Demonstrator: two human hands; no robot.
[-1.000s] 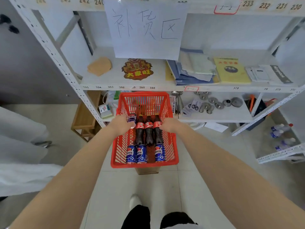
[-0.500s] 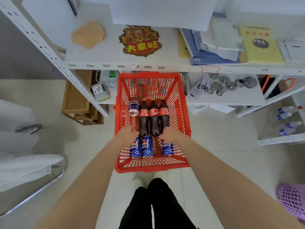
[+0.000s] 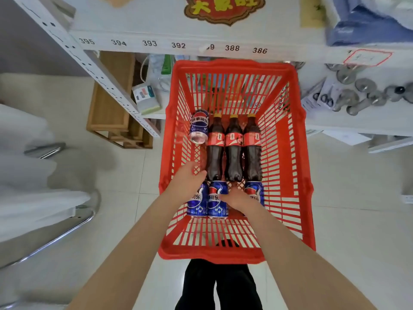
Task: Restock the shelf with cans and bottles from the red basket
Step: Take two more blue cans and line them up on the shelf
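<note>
The red basket (image 3: pixel 288 166) stands on the floor in front of the white shelf (image 3: pixel 156 44). Inside lie three dark cola bottles (image 3: pixel 233 153) side by side with red labels. One blue can (image 3: pixel 199 126) lies to their left at the far end. Several more blue cans (image 3: pixel 218 199) lie at the near end. My left hand (image 3: pixel 186 180) reaches into the basket above the leftmost near can, fingers apart, holding nothing. My right hand (image 3: pixel 238 199) rests on the near cans between the middle and right one; whether it grips one is unclear.
A wooden crate (image 3: pixel 111 104) stands under the shelf at left. The lower shelf holds a small box (image 3: pixel 146 99) and metal weights (image 3: pixel 362 92) at right. A red-and-gold sticker (image 3: pixel 223 10) and blue folders (image 3: pixel 366 25) lie on the upper shelf. White cloth (image 3: pixel 29 175) is at left.
The basket has come down from waist height to the floor. Both hands have let go of its rim and moved inside, down toward the near cans.
</note>
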